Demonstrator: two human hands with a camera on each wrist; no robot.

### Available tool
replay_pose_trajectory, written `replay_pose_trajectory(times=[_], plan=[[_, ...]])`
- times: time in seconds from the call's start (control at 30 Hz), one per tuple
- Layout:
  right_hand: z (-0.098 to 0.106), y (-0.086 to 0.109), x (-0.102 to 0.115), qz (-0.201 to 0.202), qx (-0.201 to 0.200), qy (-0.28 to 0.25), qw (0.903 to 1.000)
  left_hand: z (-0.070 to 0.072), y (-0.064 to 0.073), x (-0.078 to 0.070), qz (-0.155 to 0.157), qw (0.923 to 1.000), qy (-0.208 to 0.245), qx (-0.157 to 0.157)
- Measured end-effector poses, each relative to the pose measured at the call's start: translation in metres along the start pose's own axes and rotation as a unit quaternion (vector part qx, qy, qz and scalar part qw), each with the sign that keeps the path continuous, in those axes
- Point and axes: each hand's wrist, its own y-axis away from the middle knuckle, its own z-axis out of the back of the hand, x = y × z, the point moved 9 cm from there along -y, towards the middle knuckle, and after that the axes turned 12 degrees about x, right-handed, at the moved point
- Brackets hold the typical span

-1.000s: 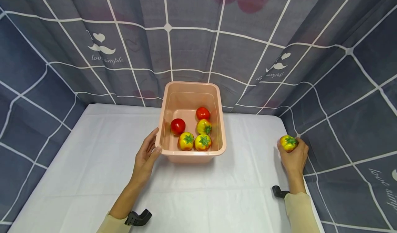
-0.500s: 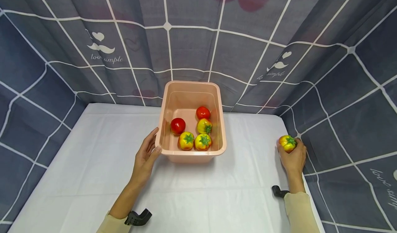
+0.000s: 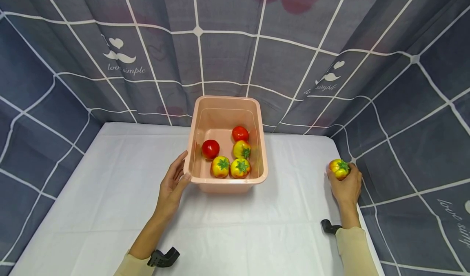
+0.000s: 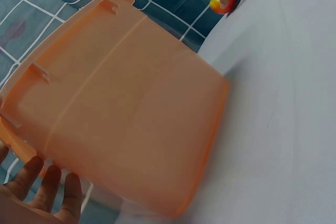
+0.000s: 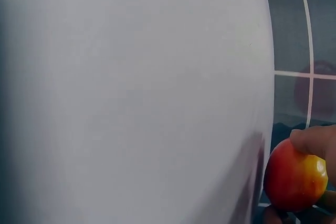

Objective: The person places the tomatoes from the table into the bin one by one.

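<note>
My left hand [image 3: 171, 186] holds a peach-coloured plastic bin [image 3: 225, 187] at its near left corner, thumb at the front rim and fingers along the left side. In the left wrist view the fingers [image 4: 50, 187] reach up beside the rim, and the bin's outer wall [image 4: 121, 108] fills much of the picture. Inside the bin lie two red tomatoes [image 3: 211, 149] and three yellow-and-red ones with green leafy tops [image 3: 220, 167]. At the table's right edge my right hand [image 3: 346, 188] grips another yellow-and-red tomato [image 3: 338, 169], thumb on one side [image 5: 296, 179].
A white cloth [image 3: 286, 227] covers the table. Grey curtains [image 3: 227, 59] with white grid lines hang at the back and both sides, the right one [image 3: 407, 165] close beside my right hand. The bin stands near the back edge.
My right hand has shifted very slightly to the left with the tomato in its grip. The left hand, the bin and its contents look the same.
</note>
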Motion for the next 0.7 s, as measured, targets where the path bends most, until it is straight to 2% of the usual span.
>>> replay_pose_trajectory(times=[0.13,0.43,0.7], plan=[[0.004,0.002,0.012,0.018,-0.01,-0.008,0.9998,0.0,-0.001,-0.001,-0.002,1.0,-0.001,0.002],[0.003,0.011,0.052,0.09,-0.029,-0.016,0.9954,0.0,0.0,0.0,0.002,1.0,0.0,-0.002],[-0.005,0.019,0.089,0.123,-0.022,-0.024,0.9919,0.0,0.001,0.001,0.008,0.9999,-0.008,-0.006]])
